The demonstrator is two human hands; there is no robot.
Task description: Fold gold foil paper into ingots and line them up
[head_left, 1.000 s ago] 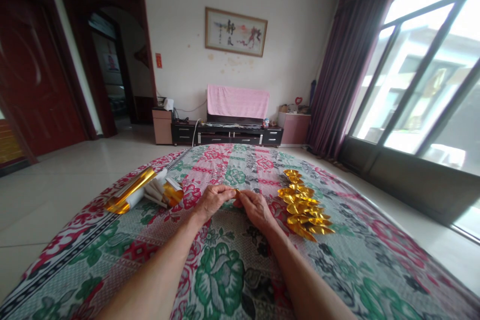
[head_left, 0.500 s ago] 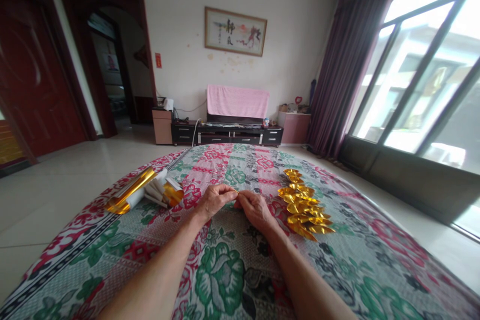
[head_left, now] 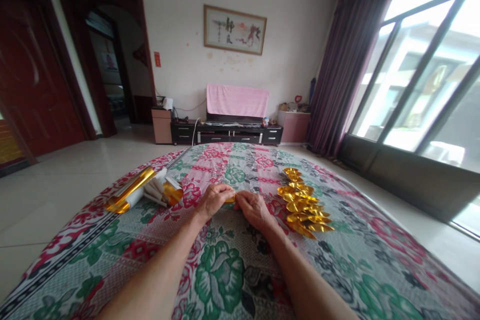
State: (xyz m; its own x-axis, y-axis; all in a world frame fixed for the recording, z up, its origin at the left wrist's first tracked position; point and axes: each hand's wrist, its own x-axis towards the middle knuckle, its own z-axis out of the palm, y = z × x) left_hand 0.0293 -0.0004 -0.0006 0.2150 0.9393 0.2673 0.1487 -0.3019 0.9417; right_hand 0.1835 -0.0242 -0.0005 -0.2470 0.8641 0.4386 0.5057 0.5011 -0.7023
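Observation:
My left hand (head_left: 214,200) and my right hand (head_left: 252,206) meet over the middle of the table, fingertips pinched together. Between them is a small piece of gold foil paper (head_left: 230,199), mostly covered by the fingers. Both hands grip it, the left from its left side and the right from its right end. To the right of my right hand lies a row of folded gold paper ingots (head_left: 300,200), nested against each other. Left of my left hand are a roll of gold foil paper (head_left: 131,190) and a bundle of white-backed foil sheets (head_left: 159,191).
A flowered cloth (head_left: 221,275) covers the round table. Beyond it stand a low black cabinet (head_left: 228,135) and a pink towel (head_left: 238,100) draped over what looks like a television. Windows (head_left: 420,75) and a purple curtain (head_left: 337,60) are on the right.
The gold paper between my hands shows more below the left fingers now. My hands have barely moved, and the pieces on the table lie as before.

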